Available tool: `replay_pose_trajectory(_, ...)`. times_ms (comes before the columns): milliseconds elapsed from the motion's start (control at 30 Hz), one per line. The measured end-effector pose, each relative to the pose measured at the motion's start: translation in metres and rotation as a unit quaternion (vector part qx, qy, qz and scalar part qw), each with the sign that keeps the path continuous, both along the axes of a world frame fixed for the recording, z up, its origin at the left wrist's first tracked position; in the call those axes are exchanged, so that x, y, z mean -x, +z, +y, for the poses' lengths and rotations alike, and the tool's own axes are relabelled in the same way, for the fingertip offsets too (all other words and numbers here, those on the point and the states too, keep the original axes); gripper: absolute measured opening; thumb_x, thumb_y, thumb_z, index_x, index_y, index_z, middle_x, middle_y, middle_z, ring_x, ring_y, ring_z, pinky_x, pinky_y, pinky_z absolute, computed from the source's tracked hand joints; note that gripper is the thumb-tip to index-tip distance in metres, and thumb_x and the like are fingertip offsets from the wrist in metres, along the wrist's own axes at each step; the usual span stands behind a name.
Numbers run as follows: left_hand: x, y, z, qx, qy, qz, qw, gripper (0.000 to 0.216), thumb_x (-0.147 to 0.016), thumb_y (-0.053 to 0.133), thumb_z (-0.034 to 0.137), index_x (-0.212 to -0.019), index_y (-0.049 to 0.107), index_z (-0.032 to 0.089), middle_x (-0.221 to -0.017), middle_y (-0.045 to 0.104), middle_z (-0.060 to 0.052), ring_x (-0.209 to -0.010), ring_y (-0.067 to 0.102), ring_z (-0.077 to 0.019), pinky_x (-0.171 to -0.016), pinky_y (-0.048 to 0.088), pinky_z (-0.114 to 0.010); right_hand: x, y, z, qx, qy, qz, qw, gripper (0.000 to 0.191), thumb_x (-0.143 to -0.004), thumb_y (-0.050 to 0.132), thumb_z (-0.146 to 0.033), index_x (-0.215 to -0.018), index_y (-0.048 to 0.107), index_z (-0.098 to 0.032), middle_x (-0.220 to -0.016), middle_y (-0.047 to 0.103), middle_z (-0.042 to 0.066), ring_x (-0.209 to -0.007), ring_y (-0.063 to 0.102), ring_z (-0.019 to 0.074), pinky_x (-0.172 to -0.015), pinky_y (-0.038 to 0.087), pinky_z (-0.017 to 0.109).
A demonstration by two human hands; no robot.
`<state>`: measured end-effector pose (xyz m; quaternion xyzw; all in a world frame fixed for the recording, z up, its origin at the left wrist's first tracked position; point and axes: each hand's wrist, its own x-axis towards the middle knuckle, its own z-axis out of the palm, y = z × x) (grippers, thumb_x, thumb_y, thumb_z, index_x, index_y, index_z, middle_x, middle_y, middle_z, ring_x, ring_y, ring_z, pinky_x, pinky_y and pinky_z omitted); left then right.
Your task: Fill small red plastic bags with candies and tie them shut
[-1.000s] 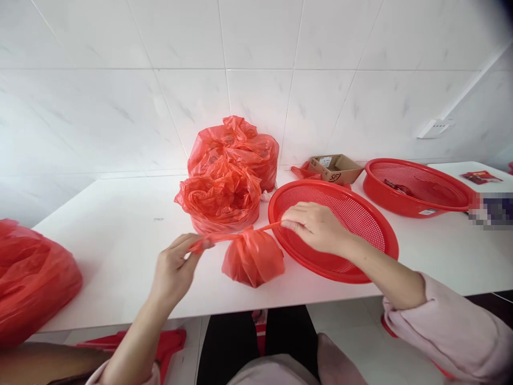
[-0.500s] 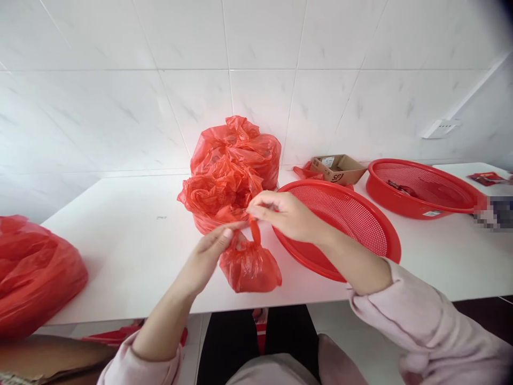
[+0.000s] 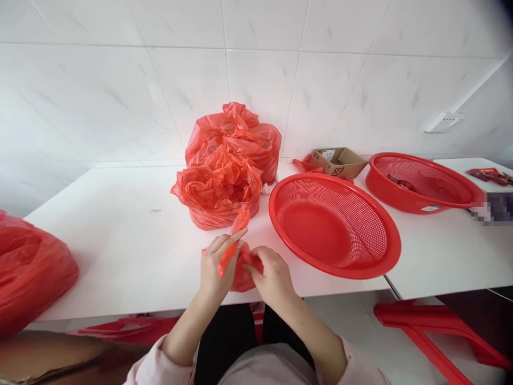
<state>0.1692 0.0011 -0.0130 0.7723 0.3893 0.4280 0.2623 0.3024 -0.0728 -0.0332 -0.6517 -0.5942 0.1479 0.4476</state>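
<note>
Grasping a strip of the small red bag [image 3: 243, 280], the left hand [image 3: 216, 270] partly hides it near the table's [image 3: 132, 214] front edge. The right hand [image 3: 276, 274] touches the bag; whether it pinches, I cannot tell. Beyond, an open-mouthed bag [image 3: 218, 195] partly covers a fuller bag [image 3: 262, 147]. A left-hand bag [image 3: 32, 272] is cut off; the far basket's [image 3: 395, 199] contents are unclear.

A pale pink top [image 3: 266, 366], greyer across the middle, has loose, creased sleeves [image 3: 158, 363] that end partway along the bare forearms [image 3: 186, 334]; below it, the person's trousers [image 3: 226, 329] look plain black.
</note>
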Motion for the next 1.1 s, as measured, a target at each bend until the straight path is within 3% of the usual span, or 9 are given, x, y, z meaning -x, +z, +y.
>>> replay_pose_trajectory(133,0.013,-0.015,0.001,0.010,0.009,0.028,1.000,0.035,-0.096,0.049,0.034,-0.123,0.068,0.023,-0.079,0.059,-0.001,-0.059,0.054,-0.0105,-0.057,0.048,-0.022,-0.017,-0.021,0.009,0.017,0.011,0.018,1.000,0.014,-0.085,0.060,-0.015,-0.072,0.055,-0.021,-0.075,0.064,0.002,-0.069,0.059,0.0174,-0.065,0.046,0.030)
replay_pose_trajectory(333,0.028,-0.021,-0.001,0.075,0.066,0.015,0.995,0.036,-0.097,0.047,0.039,-0.118,0.070,0.021,-0.076,0.066,-0.003,-0.059,0.058,-0.0137,-0.057,0.049,-0.025,-0.032,-0.021,0.008,0.021,0.020,0.047,0.998,0.015,-0.085,0.060,-0.016,-0.071,0.058,-0.020,-0.073,0.065,0.001,-0.066,0.061,0.0156,-0.064,0.050,0.028)
replay_pose_trajectory(400,0.025,-0.026,-0.001,0.085,0.072,0.025,0.993,0.037,-0.097,0.046,0.038,-0.122,0.068,0.021,-0.073,0.066,-0.001,-0.055,0.056,-0.0126,-0.057,0.049,-0.026,-0.027,-0.018,0.008,0.004,0.032,0.036,0.999,0.012,-0.084,0.056,-0.012,-0.086,0.063,-0.020,-0.089,0.069,0.004,-0.082,0.065,0.0177,-0.076,0.054,0.031)
replay_pose_trajectory(467,0.017,-0.033,-0.001,0.084,0.064,0.032,0.994,0.037,-0.098,0.044,0.035,-0.126,0.065,0.021,-0.086,0.072,-0.004,-0.059,0.061,-0.0131,-0.062,0.053,-0.027,-0.017,-0.016,0.009,-0.028,0.055,-0.001,0.998,0.038,-0.081,0.049,-0.006,-0.115,0.060,-0.020,-0.115,0.065,0.009,-0.108,0.061,0.0204,-0.094,0.052,0.037)
replay_pose_trajectory(567,0.005,-0.048,0.001,0.073,0.049,0.042,0.995,0.035,-0.098,0.044,0.029,-0.124,0.065,0.024,-0.117,0.072,-0.007,-0.091,0.071,-0.0187,-0.082,0.056,-0.033,-0.001,-0.026,0.013,-0.055,0.071,-0.079,0.993,0.060,-0.080,0.044,-0.005,-0.139,0.045,-0.017,-0.136,0.055,0.013,-0.126,0.050,0.0243,-0.105,0.046,0.046)
replay_pose_trajectory(667,-0.002,-0.061,0.003,0.066,0.058,0.053,0.995,0.036,-0.097,0.042,0.027,-0.124,0.066,0.023,-0.124,0.070,-0.007,-0.112,0.066,-0.0222,-0.096,0.053,-0.038,0.007,-0.049,0.019,-0.063,0.047,-0.124,0.989,0.056,-0.081,0.045,-0.009,-0.137,0.048,-0.014,-0.133,0.057,0.016,-0.125,0.051,0.0288,-0.105,0.045,0.052)
replay_pose_trajectory(800,-0.003,-0.067,0.005,0.061,0.058,0.085,0.993,0.037,-0.096,0.042,0.024,-0.126,0.064,0.022,-0.126,0.069,-0.007,-0.111,0.067,-0.0227,-0.094,0.054,-0.038,0.001,-0.070,0.022,-0.065,0.041,-0.116,0.990,0.055,-0.080,0.045,-0.010,-0.135,0.050,-0.012,-0.132,0.058,0.015,-0.124,0.052,0.0287,-0.105,0.044,0.051)
replay_pose_trajectory(933,-0.003,-0.066,0.008,0.055,0.044,0.129,0.989,0.040,-0.093,0.043,0.017,-0.126,0.064,0.023,-0.126,0.069,-0.007,-0.107,0.068,-0.0234,-0.087,0.056,-0.037,-0.005,-0.069,0.022,-0.037,0.050,-0.087,0.994,0.053,-0.079,0.046,-0.010,-0.131,0.052,-0.015,-0.130,0.060,0.013,-0.121,0.053,0.0266,-0.103,0.045,0.046)
replay_pose_trajectory(1100,-0.005,-0.066,0.011,0.046,0.036,0.166,0.984,0.039,-0.092,0.042,0.015,-0.124,0.064,0.021,-0.120,0.072,-0.008,-0.095,0.071,-0.0217,-0.077,0.056,-0.032,-0.005,-0.064,0.023,-0.009,0.048,-0.086,0.995,0.042,-0.080,0.045,-0.008,-0.118,0.059,-0.017,-0.109,0.066,0.009,-0.102,0.059,0.0241,-0.092,0.048,0.042)
